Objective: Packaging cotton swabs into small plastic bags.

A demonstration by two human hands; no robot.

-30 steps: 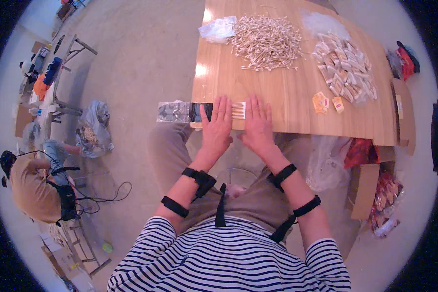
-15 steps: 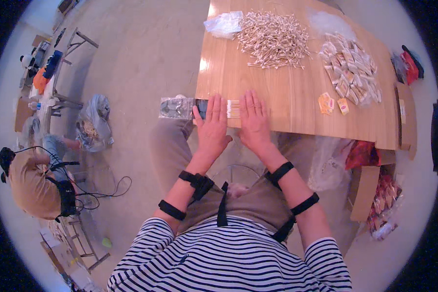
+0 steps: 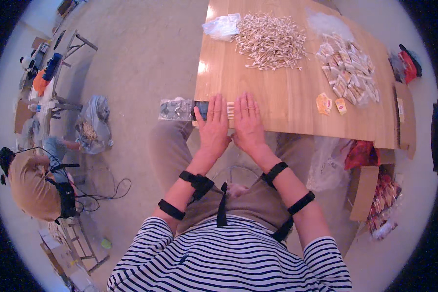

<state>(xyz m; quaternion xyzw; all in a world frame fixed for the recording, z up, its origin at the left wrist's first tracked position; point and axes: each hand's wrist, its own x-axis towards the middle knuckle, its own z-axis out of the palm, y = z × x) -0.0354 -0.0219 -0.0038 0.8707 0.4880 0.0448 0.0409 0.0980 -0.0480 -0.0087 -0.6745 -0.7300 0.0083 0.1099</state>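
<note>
My left hand (image 3: 213, 127) lies flat at the near edge of the wooden table (image 3: 277, 97), fingers stretched out and pointing away from me. Beside it, my right hand (image 3: 248, 127) rests the same way. A narrow row of cotton swabs (image 3: 230, 110) shows in the gap between them, its ends hidden by the fingers. Left of my left hand is a dark flat piece (image 3: 200, 109) at the table's corner. A clear plastic bag (image 3: 175, 109) joins on there and sticks out past the edge.
Loose cotton swabs (image 3: 270, 41) are heaped at the far side, next to a clear bag (image 3: 222, 27). Packed swabs (image 3: 348, 68) lie at right, near small orange cards (image 3: 323, 103). An open carton (image 3: 364, 194) stands below right. Another person (image 3: 36, 187) sits at left.
My right hand has slid left toward my left hand, so the gap with the swabs is narrower. The left hand has hardly moved.
</note>
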